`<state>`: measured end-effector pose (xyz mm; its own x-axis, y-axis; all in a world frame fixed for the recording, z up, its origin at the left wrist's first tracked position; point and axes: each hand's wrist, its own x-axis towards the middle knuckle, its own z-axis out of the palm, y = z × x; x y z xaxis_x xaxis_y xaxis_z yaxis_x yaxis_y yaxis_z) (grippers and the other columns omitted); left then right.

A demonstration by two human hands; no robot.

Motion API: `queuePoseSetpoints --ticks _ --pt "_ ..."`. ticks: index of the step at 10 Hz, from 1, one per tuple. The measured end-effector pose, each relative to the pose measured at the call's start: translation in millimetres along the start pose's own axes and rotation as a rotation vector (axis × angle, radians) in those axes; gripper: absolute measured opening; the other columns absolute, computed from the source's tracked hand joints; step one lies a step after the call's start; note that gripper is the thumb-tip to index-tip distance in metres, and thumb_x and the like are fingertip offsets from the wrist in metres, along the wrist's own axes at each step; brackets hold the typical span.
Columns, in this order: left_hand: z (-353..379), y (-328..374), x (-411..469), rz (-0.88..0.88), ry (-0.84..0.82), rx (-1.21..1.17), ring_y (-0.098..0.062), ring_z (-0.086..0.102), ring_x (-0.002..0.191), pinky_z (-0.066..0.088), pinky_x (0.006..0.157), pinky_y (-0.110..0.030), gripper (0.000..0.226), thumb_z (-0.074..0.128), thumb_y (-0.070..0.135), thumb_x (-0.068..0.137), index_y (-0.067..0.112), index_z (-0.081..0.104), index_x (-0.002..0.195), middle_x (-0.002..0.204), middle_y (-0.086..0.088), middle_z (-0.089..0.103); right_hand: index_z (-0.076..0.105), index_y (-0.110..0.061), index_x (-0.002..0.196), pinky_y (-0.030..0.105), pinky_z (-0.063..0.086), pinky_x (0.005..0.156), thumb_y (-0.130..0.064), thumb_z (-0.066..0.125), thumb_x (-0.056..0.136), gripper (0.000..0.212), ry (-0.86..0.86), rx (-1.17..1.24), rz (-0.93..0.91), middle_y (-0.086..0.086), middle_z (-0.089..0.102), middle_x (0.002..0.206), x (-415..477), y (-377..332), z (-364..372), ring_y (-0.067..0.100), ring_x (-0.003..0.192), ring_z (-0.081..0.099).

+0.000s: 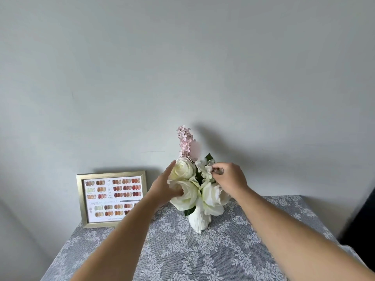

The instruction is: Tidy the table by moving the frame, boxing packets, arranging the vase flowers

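Note:
A white vase (198, 221) stands on the lace-covered table (203, 256) near the wall. It holds large white roses (183, 172), a smaller white bloom (205, 169) and a tall pink sprig (185, 141). My left hand (164, 186) rests flat against the left side of the roses, fingers straight, thumb under a bloom. My right hand (230, 179) pinches the smaller white bloom on the right side of the bunch. A gold frame (112, 198) with a nail-colour chart leans against the wall to the left of the vase; my left forearm covers its lower right corner.
The grey wall (182, 67) runs right behind the vase and frame. The table's left edge falls away below the frame. Something dark (363, 216) stands beyond the table's right edge. No packets or box are in view.

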<state>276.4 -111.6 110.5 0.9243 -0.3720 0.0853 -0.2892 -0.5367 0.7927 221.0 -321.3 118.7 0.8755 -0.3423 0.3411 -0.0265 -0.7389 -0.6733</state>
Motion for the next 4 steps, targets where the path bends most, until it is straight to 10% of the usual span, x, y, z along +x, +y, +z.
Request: queuePoseSetpoints --ticks 1,4 --pt "-4 0 0 -0.018 -0.003 -0.001 -0.034 0.06 0.086 0.054 0.068 -0.033 0.102 0.075 0.007 0.066 0.042 0.017 0.142 0.127 -0.029 0.049 0.069 -0.023 0.104 0.04 0.057 0.065 -0.016 0.066 0.079 0.026 -0.008 0.012 -0.009 0.003 0.071 0.098 -4 -2 -8 0.018 0.065 0.066" --pt "-18 7 -28 0.045 0.011 0.047 -0.028 0.049 0.118 0.045 0.098 -0.046 0.108 0.085 0.029 0.061 0.039 0.015 0.144 0.146 -0.011 0.033 0.061 -0.017 0.115 0.027 0.045 0.09 -0.017 0.066 0.08 0.035 0.124 0.034 -0.018 0.003 0.063 0.117 -32 0 -28 0.017 0.103 0.058"
